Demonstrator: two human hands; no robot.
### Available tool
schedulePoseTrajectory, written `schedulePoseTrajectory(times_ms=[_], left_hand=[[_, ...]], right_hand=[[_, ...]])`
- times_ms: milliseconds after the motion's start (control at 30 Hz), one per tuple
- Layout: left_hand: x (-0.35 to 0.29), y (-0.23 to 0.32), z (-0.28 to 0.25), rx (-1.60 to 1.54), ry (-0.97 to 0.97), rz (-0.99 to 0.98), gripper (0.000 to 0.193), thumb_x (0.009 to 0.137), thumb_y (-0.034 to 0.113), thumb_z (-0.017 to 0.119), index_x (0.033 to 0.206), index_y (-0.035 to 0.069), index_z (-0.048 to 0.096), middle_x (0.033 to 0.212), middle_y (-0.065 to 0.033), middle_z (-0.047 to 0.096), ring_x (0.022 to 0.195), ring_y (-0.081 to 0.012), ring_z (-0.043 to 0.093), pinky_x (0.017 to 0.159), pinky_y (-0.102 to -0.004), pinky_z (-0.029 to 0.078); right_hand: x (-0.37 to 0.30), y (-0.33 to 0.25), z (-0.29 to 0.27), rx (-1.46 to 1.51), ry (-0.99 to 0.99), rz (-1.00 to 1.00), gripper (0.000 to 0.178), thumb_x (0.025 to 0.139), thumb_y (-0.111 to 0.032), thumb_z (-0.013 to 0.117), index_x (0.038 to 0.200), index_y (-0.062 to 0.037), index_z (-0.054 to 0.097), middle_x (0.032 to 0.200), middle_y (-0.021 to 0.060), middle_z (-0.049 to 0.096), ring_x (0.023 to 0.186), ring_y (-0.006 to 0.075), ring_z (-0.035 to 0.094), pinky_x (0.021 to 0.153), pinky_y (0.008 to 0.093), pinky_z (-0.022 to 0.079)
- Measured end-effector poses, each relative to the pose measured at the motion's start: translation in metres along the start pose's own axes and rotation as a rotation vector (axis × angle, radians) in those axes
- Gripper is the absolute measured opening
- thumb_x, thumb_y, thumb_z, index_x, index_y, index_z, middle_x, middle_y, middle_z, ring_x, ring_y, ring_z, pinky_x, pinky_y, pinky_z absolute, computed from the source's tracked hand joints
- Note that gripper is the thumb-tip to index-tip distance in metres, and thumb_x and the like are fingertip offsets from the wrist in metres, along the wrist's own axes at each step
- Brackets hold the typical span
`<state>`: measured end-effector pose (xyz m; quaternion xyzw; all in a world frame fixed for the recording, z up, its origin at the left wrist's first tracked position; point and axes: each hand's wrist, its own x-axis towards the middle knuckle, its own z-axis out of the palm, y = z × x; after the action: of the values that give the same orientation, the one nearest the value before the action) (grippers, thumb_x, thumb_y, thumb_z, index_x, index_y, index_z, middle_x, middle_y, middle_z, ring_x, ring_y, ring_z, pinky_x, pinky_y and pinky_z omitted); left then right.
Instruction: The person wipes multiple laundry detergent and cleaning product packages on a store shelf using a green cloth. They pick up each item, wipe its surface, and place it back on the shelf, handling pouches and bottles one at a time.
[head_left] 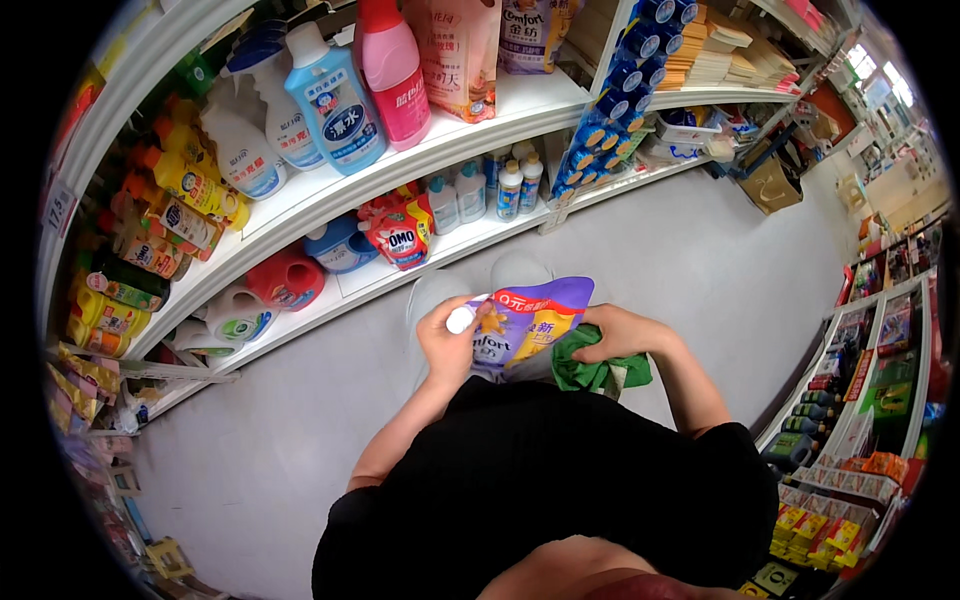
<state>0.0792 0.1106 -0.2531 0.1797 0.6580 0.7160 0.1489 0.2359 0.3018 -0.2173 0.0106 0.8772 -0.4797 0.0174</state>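
- White shelves point(545, 95) of cleaning bottles curve along the left and top, then smooth grey floor point(250, 450), then more stocked racks point(840, 483) far right
- Left hand point(447, 335): fingers clamped on the white-capped end of a purple-and-yellow plastic pouch point(530, 325), held out in front of the body
- Right hand point(625, 333): fingers bunched on a crumpled green cloth point(595, 372) by the pouch's other end, can't tell if hidden fingertips touch it too
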Motion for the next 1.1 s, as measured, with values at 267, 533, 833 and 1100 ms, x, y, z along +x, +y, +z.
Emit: schedulePoseTrajectory(times_ms=[267, 533, 833, 1100], left_hand=[[0.095, 0.067, 0.054, 0.107, -0.104, 0.313, 0.018, 0.074, 0.017, 0.072, 0.083, 0.001, 0.068, 0.070, -0.0032, 0.065, 0.064, -0.0049, 0.055, 0.058, -0.0220, 0.044], [0.238, 0.143, 0.117, 0.779, 0.071, 0.905, 0.016, 0.080, 0.019, 0.062, 0.086, 0.004, 0.065, 0.070, -0.0106, 0.064, 0.064, -0.0160, 0.061, 0.055, -0.0270, 0.044], [0.302, 0.124, 0.152, 0.545, -0.128, 0.605, 0.022, 0.084, 0.010, 0.054, 0.104, 0.004, 0.061, 0.077, -0.0123, 0.066, 0.060, -0.0150, 0.065, 0.054, -0.0255, 0.050], [0.297, 0.117, 0.160, 0.294, -0.063, 0.771, 0.045, 0.084, 0.003, 0.050, 0.127, 0.009, 0.039, 0.092, -0.0170, 0.063, 0.074, -0.0281, 0.063, 0.064, -0.0351, 0.050]], right_hand=[[0.062, 0.017, -0.076, -0.216, 0.733, 0.029, 0.027, 0.082, -0.022, 0.057, 0.072, 0.0021, 0.059, 0.063, 0.0152, 0.055, 0.057, 0.0232, 0.052, 0.057, 0.0342, 0.042], [0.154, -0.014, -0.209, -0.575, 1.219, -0.116, 0.029, 0.084, -0.029, 0.052, 0.074, -0.0033, 0.061, 0.073, 0.0169, 0.058, 0.071, 0.0364, 0.054, 0.059, 0.0412, 0.041], [0.222, 0.020, -0.237, -0.655, 1.178, 0.212, 0.054, 0.080, -0.040, 0.055, 0.120, -0.0050, 0.050, 0.097, 0.0199, 0.062, 0.093, 0.0359, 0.059, 0.079, 0.0400, 0.047], [0.226, 0.025, -0.202, -0.644, 1.098, 0.103, 0.051, 0.077, -0.035, 0.057, 0.119, -0.0065, 0.049, 0.083, 0.0200, 0.064, 0.077, 0.0374, 0.062, 0.068, 0.0438, 0.049]])
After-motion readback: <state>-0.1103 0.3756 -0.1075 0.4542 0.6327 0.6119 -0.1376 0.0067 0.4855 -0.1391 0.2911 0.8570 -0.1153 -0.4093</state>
